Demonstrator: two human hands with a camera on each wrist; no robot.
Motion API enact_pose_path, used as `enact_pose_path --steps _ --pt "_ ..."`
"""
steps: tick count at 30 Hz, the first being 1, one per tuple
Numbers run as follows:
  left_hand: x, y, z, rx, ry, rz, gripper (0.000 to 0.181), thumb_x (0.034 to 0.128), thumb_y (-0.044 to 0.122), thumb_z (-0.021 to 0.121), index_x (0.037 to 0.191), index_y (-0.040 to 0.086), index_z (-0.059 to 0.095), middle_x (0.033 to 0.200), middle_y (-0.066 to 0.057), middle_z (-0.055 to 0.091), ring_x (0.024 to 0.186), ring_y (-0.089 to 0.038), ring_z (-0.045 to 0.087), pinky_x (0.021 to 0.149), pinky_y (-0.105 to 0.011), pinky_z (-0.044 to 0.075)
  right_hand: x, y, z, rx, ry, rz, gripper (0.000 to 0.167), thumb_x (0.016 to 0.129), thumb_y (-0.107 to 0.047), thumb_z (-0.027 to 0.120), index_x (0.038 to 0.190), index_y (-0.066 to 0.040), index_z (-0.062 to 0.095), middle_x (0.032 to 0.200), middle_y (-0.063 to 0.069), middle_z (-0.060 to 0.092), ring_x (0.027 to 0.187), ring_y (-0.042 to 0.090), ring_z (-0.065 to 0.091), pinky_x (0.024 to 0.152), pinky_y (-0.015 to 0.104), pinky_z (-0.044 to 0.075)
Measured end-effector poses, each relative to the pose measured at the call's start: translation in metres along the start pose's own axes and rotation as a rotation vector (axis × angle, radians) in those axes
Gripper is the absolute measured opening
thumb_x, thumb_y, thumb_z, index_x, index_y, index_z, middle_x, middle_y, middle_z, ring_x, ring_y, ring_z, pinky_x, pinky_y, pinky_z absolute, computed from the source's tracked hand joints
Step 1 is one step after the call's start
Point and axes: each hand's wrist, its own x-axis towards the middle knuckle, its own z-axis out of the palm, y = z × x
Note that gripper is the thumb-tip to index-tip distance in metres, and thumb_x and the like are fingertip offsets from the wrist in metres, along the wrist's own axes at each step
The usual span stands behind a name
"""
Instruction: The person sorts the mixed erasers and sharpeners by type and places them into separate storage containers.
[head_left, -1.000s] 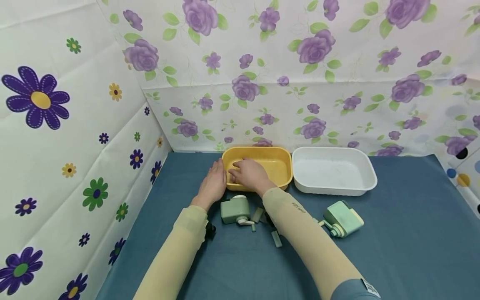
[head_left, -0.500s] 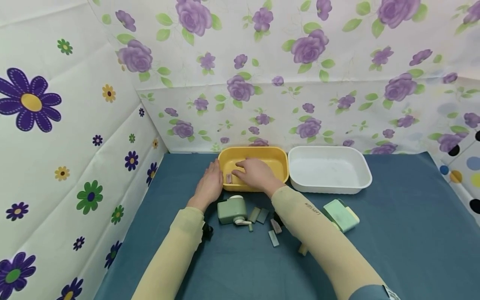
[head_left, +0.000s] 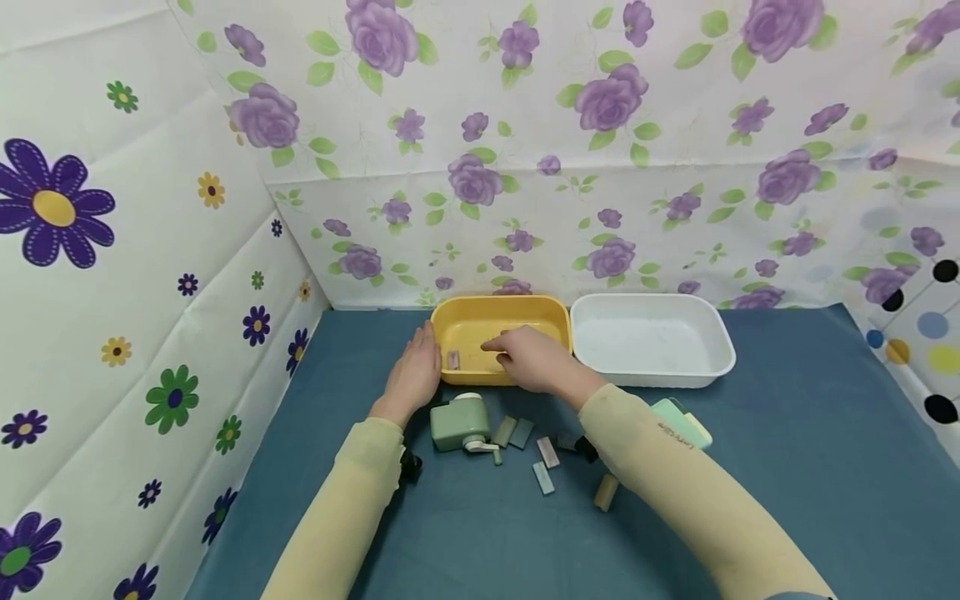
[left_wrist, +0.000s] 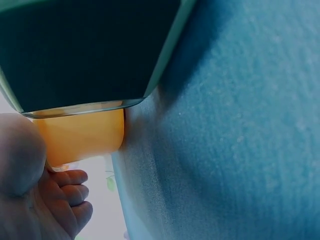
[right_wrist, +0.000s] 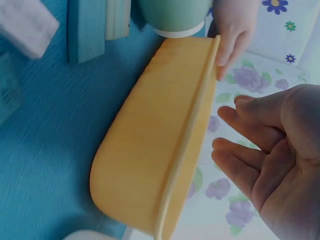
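My left hand (head_left: 414, 372) lies with straight fingers along the left wall of a yellow plastic basin (head_left: 501, 377). Over the basin's front rim reaches my right hand (head_left: 531, 357), its fingers loosely bent and apart; the right wrist view shows nothing between the fingers (right_wrist: 240, 162). One small pinkish block (head_left: 453, 360) lies in the basin's front left corner. Just in front of the basin stands a green box with a crank handle (head_left: 459, 423), like a hand-crank pencil sharpener. Its dark side (left_wrist: 90, 55) fills the upper left wrist view.
A white basin (head_left: 652, 380) stands right beside the yellow one. Several small blocks lie on the blue cloth, among them a pink one (head_left: 548, 452) and a tan one (head_left: 606, 492). A second green box (head_left: 693, 427) is partly behind my right forearm. Flowered sheets (head_left: 420, 233) back the table.
My right hand has drawn back to the right from the basin's front left corner, uncovering the pinkish block there. My left hand stays at the basin's wall. The view has shifted slightly.
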Motion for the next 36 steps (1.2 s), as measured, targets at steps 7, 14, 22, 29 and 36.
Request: enact_pose_path --steps 7,14,22,29,36 --pt "-0.001 -0.002 -0.001 -0.024 0.000 0.001 0.061 0.1191 0.022 0.034 0.169 -0.006 0.014 0.171 -0.028 0.026 0.159 -0.040 0.028 0.129 -0.053 0.026 -0.023 0.006 -0.011 0.007 0.006 -0.059 0.036 0.109 -0.002 0.056 0.139 -0.009 0.074 0.138 0.010 0.072 0.136 0.033 0.062 0.115 0.051 0.049" --pt "0.001 -0.004 -0.001 -0.046 0.007 0.011 0.061 0.1191 0.023 0.033 0.169 -0.006 0.014 0.171 -0.028 0.026 0.158 -0.041 0.029 0.129 -0.053 0.026 -0.044 0.021 -0.012 -0.001 0.018 -0.096 0.033 0.107 -0.004 0.062 0.137 -0.010 0.075 0.137 0.010 0.072 0.139 0.034 0.060 0.114 0.053 0.049" --pt "0.002 -0.004 -0.001 -0.037 0.001 0.001 0.061 0.1192 0.023 0.033 0.169 -0.005 0.014 0.171 -0.028 0.027 0.157 -0.042 0.031 0.128 -0.054 0.028 -0.070 0.036 -0.013 -0.065 0.024 -0.123 0.030 0.106 -0.004 0.065 0.134 -0.007 0.076 0.133 0.012 0.074 0.132 0.036 0.064 0.110 0.055 0.053" --pt "0.001 -0.003 -0.001 -0.027 0.001 0.007 0.061 0.1188 0.022 0.034 0.169 -0.006 0.014 0.170 -0.030 0.028 0.156 -0.044 0.033 0.127 -0.055 0.029 -0.096 0.051 -0.015 -0.079 0.045 -0.150 0.034 0.106 -0.005 0.067 0.138 -0.011 0.075 0.137 0.011 0.072 0.114 0.029 0.073 0.094 0.048 0.062" --pt "0.001 -0.004 0.001 -0.016 0.003 0.014 0.061 0.1189 0.022 0.034 0.168 -0.007 0.015 0.170 -0.029 0.028 0.157 -0.042 0.032 0.128 -0.054 0.028 -0.123 0.064 -0.017 -0.090 0.021 -0.125 0.031 0.105 -0.006 0.068 0.135 -0.009 0.076 0.134 0.010 0.073 0.135 0.037 0.062 0.103 0.053 0.057"
